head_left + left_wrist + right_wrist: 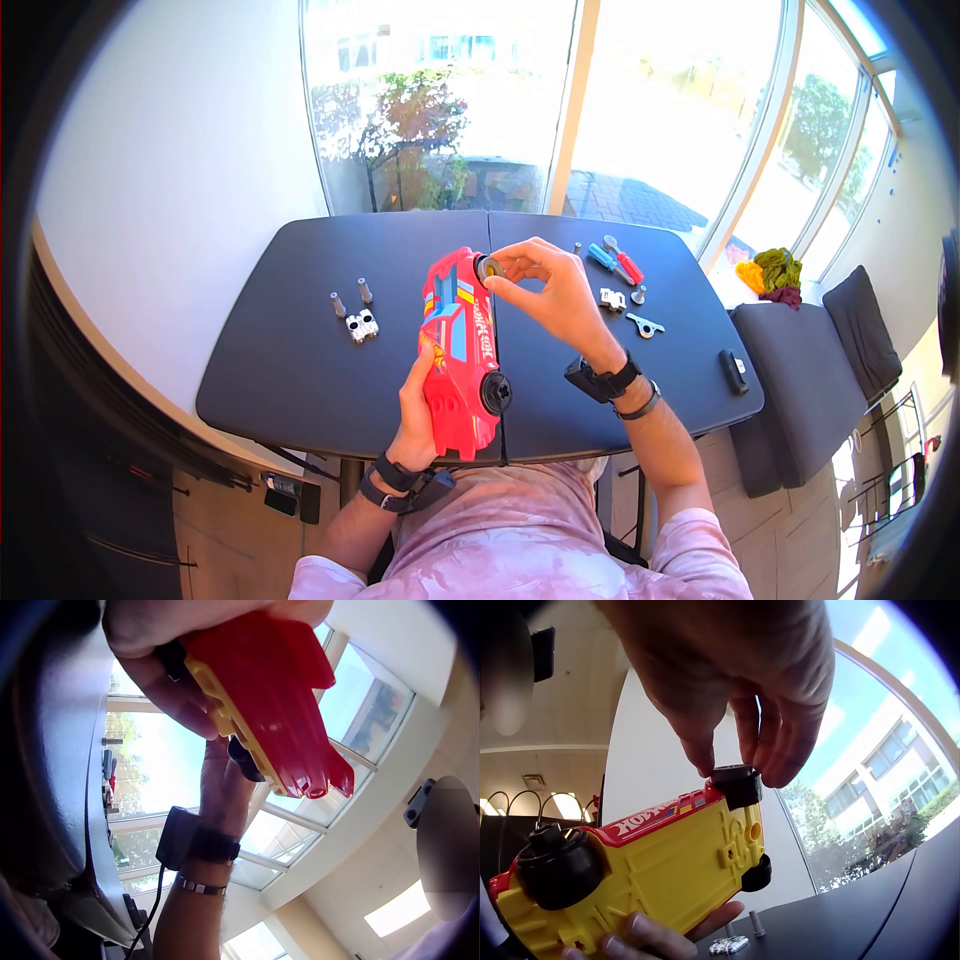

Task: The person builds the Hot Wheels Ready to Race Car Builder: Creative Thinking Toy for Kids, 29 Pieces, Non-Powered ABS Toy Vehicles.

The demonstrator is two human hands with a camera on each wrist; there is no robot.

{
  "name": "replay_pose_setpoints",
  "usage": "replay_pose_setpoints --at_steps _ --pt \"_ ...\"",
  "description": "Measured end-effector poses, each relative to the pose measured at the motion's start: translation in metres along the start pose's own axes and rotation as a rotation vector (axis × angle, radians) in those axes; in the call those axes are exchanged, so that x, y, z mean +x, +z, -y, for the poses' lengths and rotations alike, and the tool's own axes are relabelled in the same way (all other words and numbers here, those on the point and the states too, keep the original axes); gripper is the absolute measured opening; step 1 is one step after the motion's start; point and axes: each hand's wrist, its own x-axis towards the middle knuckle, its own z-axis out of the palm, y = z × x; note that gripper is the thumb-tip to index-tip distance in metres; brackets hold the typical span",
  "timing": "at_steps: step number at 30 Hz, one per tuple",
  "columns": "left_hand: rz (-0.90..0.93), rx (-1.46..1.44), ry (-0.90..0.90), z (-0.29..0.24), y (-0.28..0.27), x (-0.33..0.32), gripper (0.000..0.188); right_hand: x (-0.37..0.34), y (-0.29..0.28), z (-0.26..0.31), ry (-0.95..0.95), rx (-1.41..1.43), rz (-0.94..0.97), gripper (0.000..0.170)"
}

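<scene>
A red toy car (458, 340) with a yellow underside (679, 874) is held up over the table, its length running away from me. My left hand (412, 415) grips it along the left side near the close end, fingers spread under the yellow base in the right wrist view. With thumb and fingertips, my right hand (548, 290) pinches a black wheel (736, 785) at the far right corner of the car. Another black wheel (496, 393) sits at the near right corner, and a third wheel (757, 874) shows on the far side beneath the car.
On the dark folding table (270, 380) lie a silver engine-like piece (362, 325) and two grey bolt-like pieces (365, 291) at left. At right are a blue-handled tool (602, 257), a red-handled tool (628, 266), small silver parts (612, 299) and a black device (733, 373).
</scene>
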Motion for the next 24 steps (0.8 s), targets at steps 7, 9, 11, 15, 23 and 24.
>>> replay_pose_setpoints --at_steps 7,9,11,15,23,24 --pt "-0.003 -0.007 0.002 0.001 0.001 0.000 0.071 -0.001 0.009 -0.001 0.158 0.186 -0.032 0.031" --pt "-0.014 -0.021 -0.006 0.001 0.001 -0.001 0.069 -0.001 0.007 0.003 0.232 0.184 0.007 0.032" --pt "-0.030 -0.024 -0.018 0.000 0.007 -0.002 0.068 -0.001 0.007 0.002 0.253 0.198 0.019 0.033" --pt "0.001 -0.011 0.008 0.001 0.000 0.000 0.070 -0.003 0.008 0.005 0.217 0.248 0.015 0.038" --pt "0.048 -0.040 0.001 0.003 -0.004 -0.001 0.073 -0.011 0.006 0.003 0.107 0.441 0.061 0.045" --pt "0.052 -0.044 -0.003 0.003 -0.004 -0.002 0.073 -0.011 0.006 0.003 0.101 0.442 0.055 0.044"
